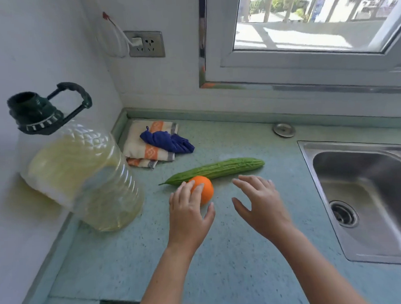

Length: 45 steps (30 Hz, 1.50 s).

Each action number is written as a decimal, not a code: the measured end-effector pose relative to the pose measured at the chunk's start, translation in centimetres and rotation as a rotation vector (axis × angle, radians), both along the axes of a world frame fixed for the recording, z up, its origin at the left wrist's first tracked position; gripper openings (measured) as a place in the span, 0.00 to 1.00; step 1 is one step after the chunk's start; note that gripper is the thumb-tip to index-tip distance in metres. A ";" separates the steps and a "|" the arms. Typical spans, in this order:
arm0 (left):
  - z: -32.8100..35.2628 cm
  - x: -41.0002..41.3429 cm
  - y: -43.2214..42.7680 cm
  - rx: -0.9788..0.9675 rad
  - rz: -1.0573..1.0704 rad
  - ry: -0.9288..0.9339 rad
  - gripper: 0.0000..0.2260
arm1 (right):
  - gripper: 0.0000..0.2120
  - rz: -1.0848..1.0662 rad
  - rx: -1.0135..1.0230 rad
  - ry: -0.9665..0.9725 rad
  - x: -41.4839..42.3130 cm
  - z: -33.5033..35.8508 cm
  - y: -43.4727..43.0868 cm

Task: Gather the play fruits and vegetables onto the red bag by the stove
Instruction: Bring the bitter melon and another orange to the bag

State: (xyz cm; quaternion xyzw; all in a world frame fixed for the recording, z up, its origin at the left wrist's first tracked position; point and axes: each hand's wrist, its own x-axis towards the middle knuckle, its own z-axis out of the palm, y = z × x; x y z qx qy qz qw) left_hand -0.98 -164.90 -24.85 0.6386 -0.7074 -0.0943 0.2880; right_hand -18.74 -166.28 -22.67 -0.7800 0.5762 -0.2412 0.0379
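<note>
- We see the left hand [189, 214] over the play orange [204, 189], fingers [196, 193] spread and draped on its near-left side, not closed around it; whether they press it we cannot tell.
- Right hand [261, 204] hovers above the counter [221, 264], just right of the orange, fingers spread and loose, holding nothing.
- Orange sits on the counter, touching or just beside the near edge of the play bitter gourd [215, 170].
- Gourd lies flat, long axis left-right, pointed tip at left, blunt end at right, just beyond both hands.
- Big clear oil jug [82, 176] with dark green cap and handle stands at left, close to the wall, looks tilted in this wide view; yellowish liquid inside.
- It is near the left hand but not touching it.
- Folded striped cloth [147, 147] lies in the back corner, a crumpled blue rag [167, 141] on top of it, both beyond the gourd, apart from it.
- Steel sink [355, 192] takes the right side, drain visible, well apart from the orange.
- Round metal cap [283, 130] sits on the counter behind the sink.
- Wall socket [145, 43] with a white plug and cord above the cloth; window [304, 34] at upper right.
- Nothing lies between the hands and the two play items.
</note>
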 end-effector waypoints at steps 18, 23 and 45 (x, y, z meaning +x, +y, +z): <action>-5.2 1.1 -8.1 0.173 -0.095 -0.063 0.30 | 0.24 0.050 0.129 0.095 2.2 -6.0 -12.5; -6.1 0.9 -8.2 0.185 -0.119 -0.081 0.31 | 0.26 0.087 0.225 0.118 2.2 -7.2 -14.5; -6.7 1.8 -7.7 0.292 -0.060 0.186 0.36 | 0.28 0.074 0.321 0.132 2.3 -8.5 -14.2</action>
